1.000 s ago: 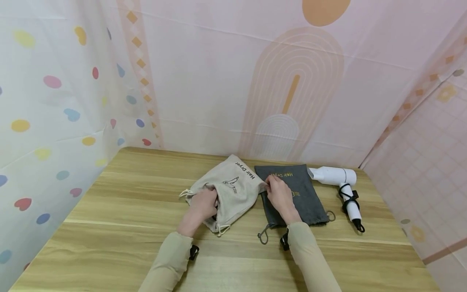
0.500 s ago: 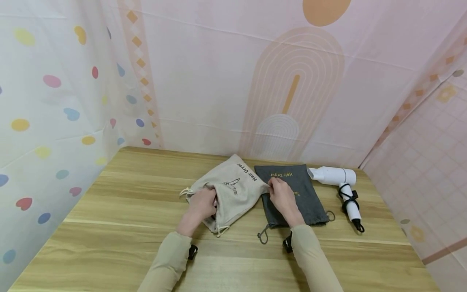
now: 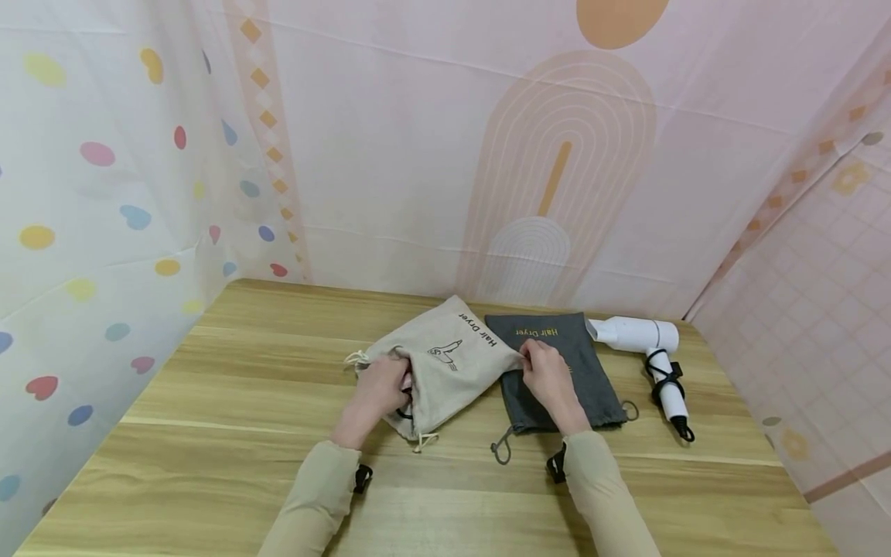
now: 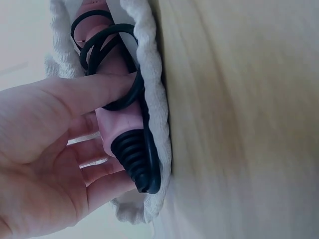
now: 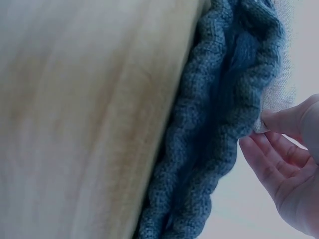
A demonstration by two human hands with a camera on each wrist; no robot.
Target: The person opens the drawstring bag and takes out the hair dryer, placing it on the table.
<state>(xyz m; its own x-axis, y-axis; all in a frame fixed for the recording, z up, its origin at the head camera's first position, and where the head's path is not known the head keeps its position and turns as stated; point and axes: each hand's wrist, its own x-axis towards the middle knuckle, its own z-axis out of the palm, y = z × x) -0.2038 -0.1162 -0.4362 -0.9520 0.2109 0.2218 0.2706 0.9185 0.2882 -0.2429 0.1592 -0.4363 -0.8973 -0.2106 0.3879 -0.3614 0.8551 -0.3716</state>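
Note:
A beige drawstring bag (image 3: pixel 452 371) printed "Hair Dryer" lies on the table, its mouth toward me. My left hand (image 3: pixel 379 387) reaches into that mouth. In the left wrist view, the left hand (image 4: pixel 55 134) grips the pink handle of a hair dryer (image 4: pixel 122 122), wound with a black cord; the dryer's other end is hidden in the bag. My right hand (image 3: pixel 550 379) pinches the bag's far right corner between thumb and fingers, as the right wrist view shows with the fingers (image 5: pixel 271 162) close under the cloth.
A dark grey drawstring bag (image 3: pixel 515 402) lies flat under my right hand, its cord loops toward me. Right of it rests a white hair dryer (image 3: pixel 636 336) with a black cord round its handle. Patterned curtains (image 3: pixel 390 155) hang behind the wooden table (image 3: pixel 230 402).
My right hand has drawn the beige bag's corner to the right, and the bag has shifted with it. My left hand has moved slightly left, and more of the black cord shows at the mouth.

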